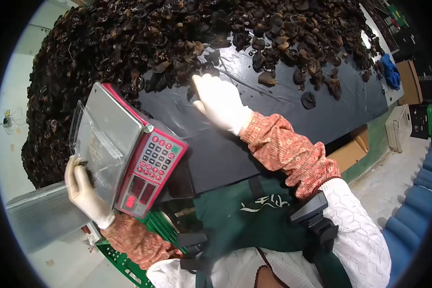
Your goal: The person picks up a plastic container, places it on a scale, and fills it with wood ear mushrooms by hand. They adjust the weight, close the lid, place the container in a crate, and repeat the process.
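Note:
My left hand (85, 189), in a white glove, is at the left edge of the scale's plate, its fingers bent round a small dark piece beside a clear plastic container (98, 139). The container rests on the metal plate of the red scale (151, 165), whose display is lit red. My right hand (220, 102), also gloved, is over the dark table sheet (293, 108), right of the scale, near the edge of the pile of dark mushroom-like pieces (144, 33). Its thumb stands apart from the fingers, and nothing shows in it.
Stacked clear containers (48, 216) are at the lower left, above a green crate (125, 264). A blue cloth (390, 72) lies at the table's right end. Cardboard (353, 151) sits under the table edge, and a white basket (398, 128) is on the floor.

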A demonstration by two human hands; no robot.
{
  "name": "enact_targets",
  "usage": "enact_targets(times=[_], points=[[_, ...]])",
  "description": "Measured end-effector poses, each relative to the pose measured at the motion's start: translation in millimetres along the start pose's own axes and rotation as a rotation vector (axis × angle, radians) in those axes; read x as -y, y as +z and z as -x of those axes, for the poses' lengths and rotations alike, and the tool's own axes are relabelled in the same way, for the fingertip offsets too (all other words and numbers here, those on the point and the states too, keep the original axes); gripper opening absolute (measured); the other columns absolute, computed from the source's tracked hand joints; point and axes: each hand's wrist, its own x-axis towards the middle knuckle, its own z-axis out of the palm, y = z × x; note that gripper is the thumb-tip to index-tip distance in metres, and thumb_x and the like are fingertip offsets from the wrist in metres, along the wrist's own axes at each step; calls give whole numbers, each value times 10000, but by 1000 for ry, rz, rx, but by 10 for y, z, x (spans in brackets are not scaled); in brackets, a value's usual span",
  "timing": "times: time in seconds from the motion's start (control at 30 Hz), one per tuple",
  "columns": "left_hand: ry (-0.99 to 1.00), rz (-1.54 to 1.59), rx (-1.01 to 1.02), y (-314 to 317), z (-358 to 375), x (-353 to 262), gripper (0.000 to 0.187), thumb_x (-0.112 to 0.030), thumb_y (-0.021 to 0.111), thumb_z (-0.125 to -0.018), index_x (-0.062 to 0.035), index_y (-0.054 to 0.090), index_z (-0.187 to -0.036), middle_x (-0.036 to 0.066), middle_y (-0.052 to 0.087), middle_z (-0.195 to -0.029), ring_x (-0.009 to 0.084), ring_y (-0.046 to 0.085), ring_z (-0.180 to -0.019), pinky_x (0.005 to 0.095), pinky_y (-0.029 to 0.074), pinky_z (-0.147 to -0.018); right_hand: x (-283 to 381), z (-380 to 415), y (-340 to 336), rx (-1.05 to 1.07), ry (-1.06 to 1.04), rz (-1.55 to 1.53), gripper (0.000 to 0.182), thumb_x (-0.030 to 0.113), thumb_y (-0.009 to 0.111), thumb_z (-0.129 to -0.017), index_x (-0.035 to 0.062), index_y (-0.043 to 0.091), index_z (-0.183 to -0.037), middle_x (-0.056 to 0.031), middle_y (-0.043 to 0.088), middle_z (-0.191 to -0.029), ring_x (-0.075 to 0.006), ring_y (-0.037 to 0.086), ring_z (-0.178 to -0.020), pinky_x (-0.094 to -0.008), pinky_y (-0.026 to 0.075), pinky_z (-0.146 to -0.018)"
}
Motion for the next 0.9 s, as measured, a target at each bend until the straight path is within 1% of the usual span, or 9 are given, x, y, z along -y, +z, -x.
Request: enact_targets(times=[0.1, 0.17, 0.23, 0.33, 0.43, 0.57, 0.67, 0.77, 0.9], points=[[122, -398, 231, 165, 182, 66, 459, -137, 596, -1050, -11, 534, -1487, 151, 587, -1468, 221, 563, -1313, 344, 409, -1121, -75, 94, 15, -8, 14, 3, 381, 98, 646, -874, 28, 561, -1239, -127, 623, -957, -302, 668, -859, -423, 542, -713], [5, -186, 164, 133, 217, 106, 483, -155, 600, -1053, -15, 512, -1506, 166, 547, -1515, 250, 521, -1378, 362, 377, -1159, -151, 180, -152, -42, 20, -49, 371, 84, 637, -876, 35, 570, -1237, -123, 626, -946, -299, 669, -841, -429, 539, -703], [247, -507, -47, 143, 223, -85, 454, -184, 565, -1082, 14, 520, -1488, 162, 570, -1476, 236, 520, -1375, 360, 381, -1159, -287, 92, -210, -190, 8, -69, 282, 107, 637, -884, 52, 624, -1160, -122, 623, -879, -306, 668, -798, -444, 533, -683], [140, -137, -230, 332, 384, -496, 425, -204, 538, -1090, 58, 560, -1423, 159, 635, -1379, 248, 622, -1227, 358, 456, -1082, -425, -131, -108, -138, -11, 49, 155, 143, 628, -907, 62, 635, -1039, -129, 614, -852, -327, 660, -777, -447, 522, -665], [88, 367, 306, 386, 587, -589, 489, -314, 491, -1103, 76, 579, -1385, 202, 665, -1294, 278, 676, -1090, 377, 535, -950, -451, -279, 32, -92, 1, 53, 107, 163, 630, -917, 63, 619, -950, -139, 611, -847, -340, 657, -763, -454, 514, -649], [-451, 804, 910, 1157, 947, -571, 732, -517, 466, -1071, 98, 449, -1468, 285, 640, -1297, 352, 682, -1106, 456, 590, -879, -84, -85, -404, -212, -9, -181, 120, 169, 637, -915, 71, 600, -857, -145, 605, -833, -352, 646, -721, -469, 511, -639], [-1128, 1559, 933, 1742, 1226, -324, 850, -647, 453, -1030, -20, 301, -1583, 237, 552, -1459, 405, 588, -1290, 622, 528, -979, 203, 373, -671, -45, -73, -146, 63, 159, 672, -875, 111, 681, -915, -76, 636, -865, -260, 649, -708, -393, 522, -618], [-1528, 1670, 788, 1980, 1351, -181, 645, -598, 494, -1033, -89, 566, -1422, 164, 571, -1436, 321, 575, -1280, 520, 542, -978, 198, 604, -864, 80, -74, -308, 254, 231, 772, -809, 107, 696, -1017, -91, 657, -917, -263, 673, -765, -395, 543, -658], [-1401, 1374, 918, 2087, 1441, -262, 373, -350, 518, -1083, -78, 715, -1247, 109, 744, -1081, 214, 682, -924, 311, 537, -693, -354, 532, -1026, -187, 208, -42, 331, 288, 765, -820, 89, 657, -1061, -109, 614, -959, -300, 669, -845, -415, 549, -693]])
